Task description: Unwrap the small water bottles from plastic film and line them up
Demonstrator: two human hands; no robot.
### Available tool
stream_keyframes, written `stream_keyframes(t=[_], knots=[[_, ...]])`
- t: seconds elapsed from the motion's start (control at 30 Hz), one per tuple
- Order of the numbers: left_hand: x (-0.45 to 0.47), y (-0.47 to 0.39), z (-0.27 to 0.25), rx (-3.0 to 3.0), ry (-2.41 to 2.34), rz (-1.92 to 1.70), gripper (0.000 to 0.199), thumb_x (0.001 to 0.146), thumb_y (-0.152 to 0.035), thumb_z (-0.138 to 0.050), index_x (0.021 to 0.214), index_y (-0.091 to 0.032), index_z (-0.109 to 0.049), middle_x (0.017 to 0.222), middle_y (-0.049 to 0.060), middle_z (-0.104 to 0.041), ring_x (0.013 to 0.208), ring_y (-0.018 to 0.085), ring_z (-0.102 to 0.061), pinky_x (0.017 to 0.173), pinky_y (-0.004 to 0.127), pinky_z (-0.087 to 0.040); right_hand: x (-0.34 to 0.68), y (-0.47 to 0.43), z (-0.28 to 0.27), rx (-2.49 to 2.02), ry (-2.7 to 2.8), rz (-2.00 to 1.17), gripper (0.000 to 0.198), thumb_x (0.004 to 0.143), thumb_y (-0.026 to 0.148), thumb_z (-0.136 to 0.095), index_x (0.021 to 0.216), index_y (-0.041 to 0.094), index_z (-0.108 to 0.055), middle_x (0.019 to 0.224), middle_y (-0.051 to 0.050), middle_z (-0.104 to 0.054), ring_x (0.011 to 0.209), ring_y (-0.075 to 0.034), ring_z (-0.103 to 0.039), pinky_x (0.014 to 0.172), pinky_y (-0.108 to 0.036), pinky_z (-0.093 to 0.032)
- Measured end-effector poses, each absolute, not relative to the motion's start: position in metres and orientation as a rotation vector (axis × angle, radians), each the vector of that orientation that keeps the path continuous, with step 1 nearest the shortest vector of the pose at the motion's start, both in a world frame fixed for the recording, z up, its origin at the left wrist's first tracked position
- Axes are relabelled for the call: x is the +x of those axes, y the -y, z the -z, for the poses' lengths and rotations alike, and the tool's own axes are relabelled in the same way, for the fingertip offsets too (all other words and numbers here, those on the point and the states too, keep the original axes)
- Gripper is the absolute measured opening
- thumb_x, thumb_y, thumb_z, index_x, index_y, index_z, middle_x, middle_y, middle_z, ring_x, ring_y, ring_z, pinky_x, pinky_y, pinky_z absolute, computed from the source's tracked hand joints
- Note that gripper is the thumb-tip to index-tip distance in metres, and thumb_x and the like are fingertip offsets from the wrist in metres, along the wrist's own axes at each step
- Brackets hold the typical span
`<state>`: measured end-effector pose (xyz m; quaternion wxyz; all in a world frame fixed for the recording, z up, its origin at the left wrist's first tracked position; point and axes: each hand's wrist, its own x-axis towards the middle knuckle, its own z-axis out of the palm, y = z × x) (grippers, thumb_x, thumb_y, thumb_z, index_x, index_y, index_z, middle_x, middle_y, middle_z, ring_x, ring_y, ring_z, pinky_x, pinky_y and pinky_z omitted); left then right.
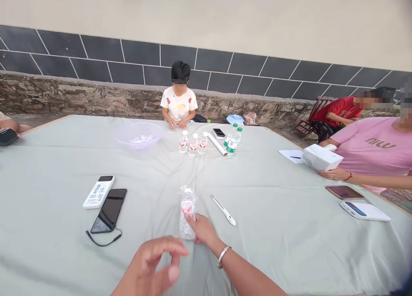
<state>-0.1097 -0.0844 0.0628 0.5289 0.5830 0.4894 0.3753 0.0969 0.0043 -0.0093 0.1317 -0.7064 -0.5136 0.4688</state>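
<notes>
My right hand (206, 231) is wrapped round the lower side of a small clear plastic bottle (187, 214) with a white cap and a red-and-white label. The bottle stands near the front of the table, and crumpled clear film shows behind its top. Below and left of it, my left hand (154, 261) hovers with fingers curved and apart, holding nothing. A white utility knife (223, 210) lies to the right of the bottle.
A white power bank (99, 192) and black phone (109, 211) lie left. Further back stand a translucent purple basin (139, 135), several small bottles (193, 145), a white roll (217, 144) and green-capped bottles (232, 140). People sit around; one at right holds a white box (322, 158).
</notes>
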Motion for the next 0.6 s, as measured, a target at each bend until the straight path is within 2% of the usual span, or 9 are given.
stream_keyframes(t=[0.1, 0.17, 0.23, 0.3, 0.33, 0.4, 0.5, 0.6], knots=[[-0.083, 0.035, -0.036, 1.360, -1.356, -0.749, 0.025, 0.085, -0.035, -0.049, 0.096, -0.020, -0.066, 0.074, 0.002, -0.062, 0.073, 0.017, -0.058, 0.071, 0.030, -0.047, 0.107, -0.007, 0.003, -2.093, 1.793, -1.112, 0.060, 0.088, 0.067, -0.028, 0.075, 0.017, -0.058, 0.069, -0.007, -0.065, 0.055, -0.018, -0.062, 0.054, -0.028, -0.042], [-0.068, 0.010, -0.012, 1.328, -1.572, -0.677, 0.031, 0.085, -0.035, -0.043, 0.103, -0.019, -0.062, 0.078, 0.002, -0.062, 0.072, 0.017, -0.059, 0.067, 0.028, -0.045, 0.126, -0.012, -0.002, -2.178, 1.872, -0.874, 0.053, 0.091, 0.059, -0.031, 0.077, 0.017, -0.062, 0.078, -0.008, -0.067, 0.071, -0.020, -0.064, 0.062, -0.028, -0.042], [-0.056, -0.004, 0.007, 1.366, -1.716, -0.608, 0.037, 0.085, -0.044, -0.043, 0.109, -0.019, -0.057, 0.092, 0.006, -0.064, 0.079, 0.018, -0.061, 0.069, 0.028, -0.044, 0.152, -0.018, -0.005, -2.259, 1.838, -0.589, 0.037, 0.092, 0.045, -0.039, 0.099, 0.018, -0.063, 0.095, -0.009, -0.068, 0.089, -0.021, -0.063, 0.071, -0.027, -0.042], [-0.048, -0.010, 0.020, 1.408, -1.820, -0.534, 0.042, 0.083, -0.052, -0.044, 0.107, -0.019, -0.053, 0.099, 0.009, -0.064, 0.086, 0.021, -0.062, 0.069, 0.029, -0.044, 0.180, -0.022, -0.002, -2.340, 1.806, -0.372, 0.038, 0.089, 0.038, -0.047, 0.119, 0.016, -0.055, 0.111, -0.012, -0.063, 0.104, -0.023, -0.058, 0.078, -0.028, -0.041], [-0.046, -0.011, 0.023, 1.419, -1.851, -0.499, 0.042, 0.083, -0.054, -0.044, 0.105, -0.018, -0.051, 0.098, 0.010, -0.064, 0.086, 0.022, -0.062, 0.068, 0.029, -0.043, 0.192, -0.023, 0.002, -2.377, 1.813, -0.322, 0.041, 0.088, 0.037, -0.050, 0.122, 0.015, -0.053, 0.114, -0.014, -0.061, 0.107, -0.025, -0.056, 0.080, -0.029, -0.040], [-0.045, -0.010, 0.028, 1.425, -1.867, -0.458, 0.038, 0.084, -0.053, -0.043, 0.101, -0.019, -0.048, 0.093, 0.009, -0.065, 0.084, 0.022, -0.063, 0.065, 0.029, -0.042, 0.209, -0.023, 0.011, -2.423, 1.850, -0.350, 0.037, 0.087, 0.034, -0.051, 0.118, 0.014, -0.055, 0.111, -0.014, -0.061, 0.104, -0.025, -0.056, 0.080, -0.030, -0.040], [-0.048, -0.009, 0.034, 1.406, -1.843, -0.476, 0.034, 0.087, -0.054, -0.037, 0.096, -0.022, -0.046, 0.088, 0.006, -0.065, 0.079, 0.021, -0.063, 0.064, 0.028, -0.042, 0.212, -0.021, 0.019, -2.363, 1.824, -0.488, 0.024, 0.091, 0.028, -0.043, 0.103, 0.014, -0.058, 0.098, -0.011, -0.063, 0.090, -0.021, -0.059, 0.073, -0.028, -0.040], [-0.051, -0.009, 0.040, 1.400, -1.836, -0.498, 0.034, 0.089, -0.054, -0.031, 0.091, -0.023, -0.045, 0.086, 0.005, -0.065, 0.078, 0.020, -0.063, 0.064, 0.028, -0.042, 0.192, -0.023, 0.009, -2.156, 1.710, -0.748, 0.022, 0.092, 0.029, -0.038, 0.092, 0.017, -0.056, 0.084, -0.006, -0.063, 0.074, -0.016, -0.057, 0.063, -0.024, -0.038]])
